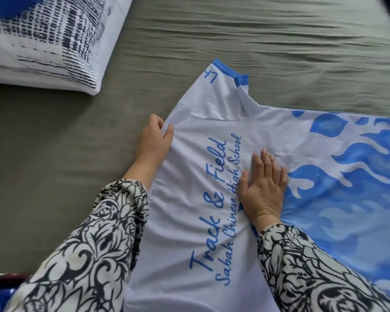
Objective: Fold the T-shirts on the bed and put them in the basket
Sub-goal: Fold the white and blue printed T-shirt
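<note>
A white T-shirt (212, 154) with blue writing and blue flame shapes lies spread on the grey bed sheet (212, 41); the left hand (154, 138) pinches its edge, fingers curled round a fold of cloth, with the thumb on top; the right hand (262, 183) lies flat on the shirt, fingers straight and close together, pressing the cloth just past the writing; the writing runs between the two hands; the blue flames spread out beyond the right fingers, to the right side; a sleeve with a blue cuff (225, 70) sticks up past both sets of fingertips, away from the person; the shirt's long side runs from left to right across the bed; a black and white pillow (45, 46) lies well apart, up past the left fingers; nothing lies on top of the shirt but the hands.
</note>
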